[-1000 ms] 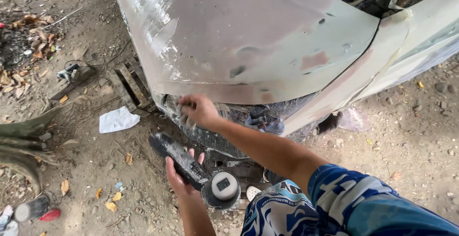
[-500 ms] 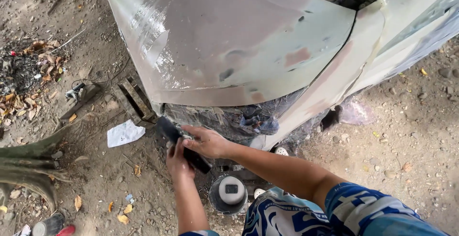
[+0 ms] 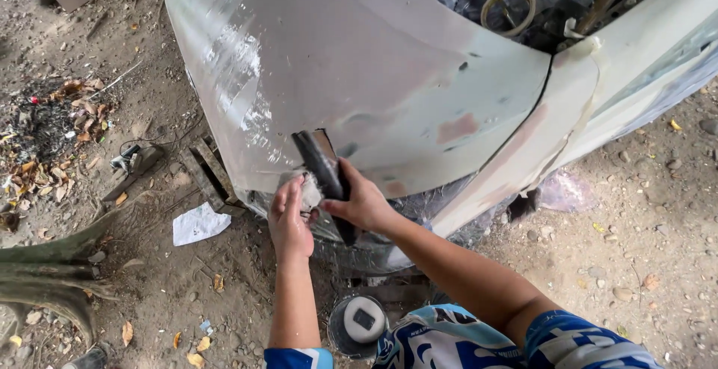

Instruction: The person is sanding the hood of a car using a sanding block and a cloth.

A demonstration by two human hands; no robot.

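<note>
- The right hand [image 3: 364,203] comes in from the lower right, forearm stretched out, fingers clenched around the lower part of a long dark sanding block [image 3: 323,174].
- The block stands nearly upright, tilted a little left, its upper end lying against the pale car panel [image 3: 359,62].
- The left hand [image 3: 290,216] reaches up from below, fingers curled at the block's left side, touching a whitish pad there; whether it grasps it I cannot tell.
- A round tin [image 3: 356,326] sits on the dirt below the arms.
</note>
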